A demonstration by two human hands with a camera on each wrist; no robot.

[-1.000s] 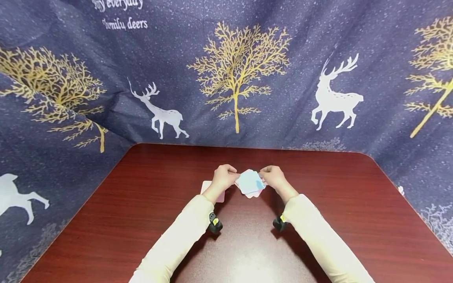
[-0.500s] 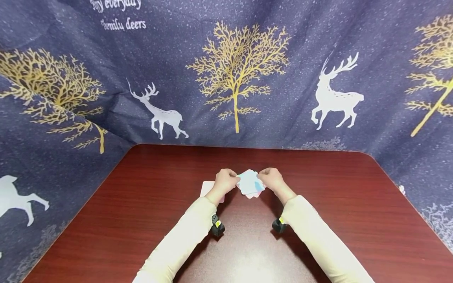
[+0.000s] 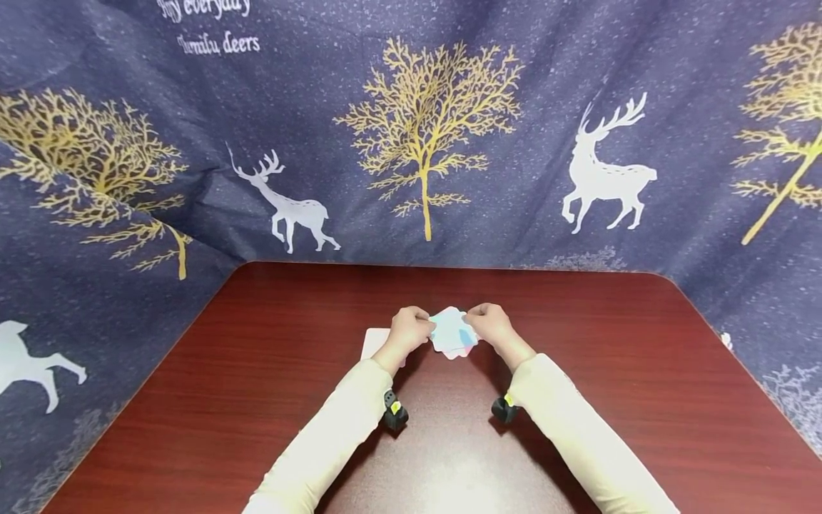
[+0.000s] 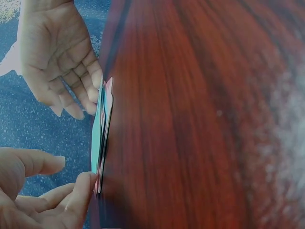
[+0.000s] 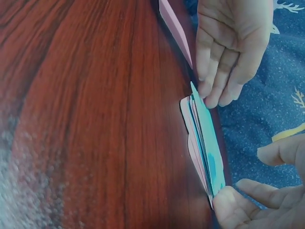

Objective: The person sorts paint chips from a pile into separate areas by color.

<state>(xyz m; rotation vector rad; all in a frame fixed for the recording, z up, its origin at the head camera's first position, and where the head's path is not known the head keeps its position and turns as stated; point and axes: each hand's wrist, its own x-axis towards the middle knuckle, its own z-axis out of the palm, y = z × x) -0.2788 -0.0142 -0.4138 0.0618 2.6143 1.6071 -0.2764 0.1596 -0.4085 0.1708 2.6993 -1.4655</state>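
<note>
A stack of thin rounded-corner cards [image 3: 449, 330], pale blue on top with pink showing below, lies between my hands on the table. Its layers are uneven and fanned at the corners. At the left edge, my left hand [image 3: 409, 330] touches the cards with its fingertips. My right hand [image 3: 493, 327] touches the opposite edge. In the right wrist view, the right thumb [image 5: 226, 198] is against the cards [image 5: 207, 138], while the other fingers stand apart from it. The left wrist view shows the stack [image 4: 101, 133] edge-on, with a fingertip at each end.
Partly behind my left hand lies a second, pale pink card or pile [image 3: 372, 341], also seen as a pink slab [image 5: 176, 28] in the right wrist view. The dark red wooden table [image 3: 616, 371] meets a blue cloth [image 3: 501, 200] printed with deer and trees at its far edge.
My left hand has shifted slightly down and right against the stack. The right hand has edged a little left, bringing the hands closer together. The cards stay nearly in place.
</note>
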